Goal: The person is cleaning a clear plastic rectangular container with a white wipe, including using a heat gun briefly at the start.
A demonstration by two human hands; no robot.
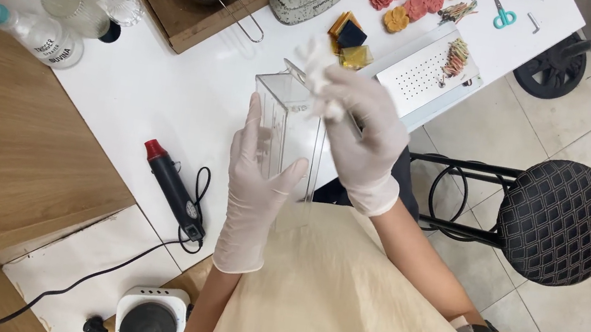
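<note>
Gloved left hand [256, 176] clasps a tall clear plastic rectangular box [288, 138] above the white table [143, 89], while the gloved right hand [365, 141] pinches a crumpled white tissue [318, 64] at its rim.

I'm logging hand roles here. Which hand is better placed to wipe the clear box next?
Probably the right hand: it already pinches the white tissue at the top of the clear box. The left hand grips the box's side, steadying it upright.

left hand [255, 183] holds clear box [289, 138]; right hand [364, 133] presses white cloth [319, 68] inside.
</note>
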